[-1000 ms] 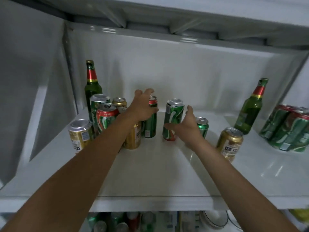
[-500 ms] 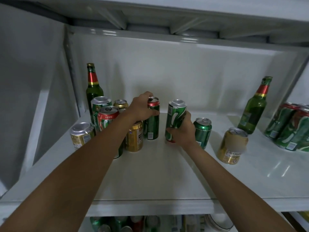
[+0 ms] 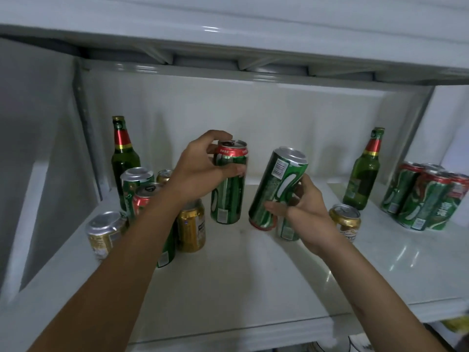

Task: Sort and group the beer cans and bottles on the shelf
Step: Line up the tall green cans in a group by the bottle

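Note:
My left hand [image 3: 200, 168] grips a tall green can with a red collar [image 3: 228, 196] near its top, upright at the shelf's middle. My right hand [image 3: 302, 201] holds a second tall green can [image 3: 276, 184], tilted to the right with its base raised off the white shelf [image 3: 228, 270]. Behind that hand stands a short green can [image 3: 286, 229], partly hidden. A gold can [image 3: 191, 229] sits under my left forearm, and another gold can [image 3: 345, 224] stands to the right. Green bottles stand at the back left [image 3: 124, 158] and back right [image 3: 365, 174].
At the left are two tall green cans [image 3: 134, 184], a small gold can [image 3: 163, 175] behind them and a gold can with a silver top [image 3: 105, 232]. A cluster of green cans [image 3: 426, 199] stands at the far right. The shelf above hangs low overhead.
Both hands have closed round their cans. The right hand has lifted its can and tipped it to the right; the left can stays upright.

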`<action>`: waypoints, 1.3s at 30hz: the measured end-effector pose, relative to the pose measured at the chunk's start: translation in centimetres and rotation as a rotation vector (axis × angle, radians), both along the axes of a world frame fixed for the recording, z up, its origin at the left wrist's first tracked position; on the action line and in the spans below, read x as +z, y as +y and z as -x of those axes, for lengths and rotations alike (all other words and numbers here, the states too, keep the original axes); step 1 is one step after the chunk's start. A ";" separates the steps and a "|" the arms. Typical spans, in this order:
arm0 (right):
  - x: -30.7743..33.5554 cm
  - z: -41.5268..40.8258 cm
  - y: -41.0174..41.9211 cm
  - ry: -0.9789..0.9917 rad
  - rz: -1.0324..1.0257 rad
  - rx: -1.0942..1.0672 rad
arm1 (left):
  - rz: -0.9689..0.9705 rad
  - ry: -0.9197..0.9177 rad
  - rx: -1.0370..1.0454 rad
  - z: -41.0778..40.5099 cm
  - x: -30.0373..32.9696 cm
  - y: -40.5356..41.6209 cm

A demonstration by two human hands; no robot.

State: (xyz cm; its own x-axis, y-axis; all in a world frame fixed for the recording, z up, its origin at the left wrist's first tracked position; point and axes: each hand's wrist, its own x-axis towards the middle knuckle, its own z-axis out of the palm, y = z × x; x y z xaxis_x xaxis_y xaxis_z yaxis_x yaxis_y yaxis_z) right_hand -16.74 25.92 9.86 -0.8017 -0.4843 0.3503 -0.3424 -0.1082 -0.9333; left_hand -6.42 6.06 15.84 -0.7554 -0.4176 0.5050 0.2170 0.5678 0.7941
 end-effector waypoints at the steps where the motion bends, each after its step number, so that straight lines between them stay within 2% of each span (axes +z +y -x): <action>1: 0.5 -0.3 0.8 -0.012 0.018 0.017 | -0.022 0.028 -0.027 0.0 0.1 0.4; 8: 1.6 -0.8 8.6 -0.013 0.011 -0.069 | -0.062 0.167 -0.196 0.7 1.1 5.8; 12: 1.3 -0.6 14.8 0.009 -0.023 -0.166 | -0.102 0.151 -0.312 2.1 0.7 10.5; 18: 1.2 1.1 24.5 0.064 -0.058 -0.315 | -0.072 0.122 -0.366 5.3 -0.4 19.6; 24: 0.2 4.1 34.5 0.125 -0.149 -0.451 | -0.117 0.154 -0.380 8.7 -1.1 30.2; 29: -0.5 6.8 40.0 0.105 -0.178 -0.476 | -0.149 0.164 -0.368 12.5 -2.0 36.9; 39: -1.3 16.0 43.8 0.103 -0.256 -0.437 | -0.161 0.123 -0.254 21.4 -4.1 41.4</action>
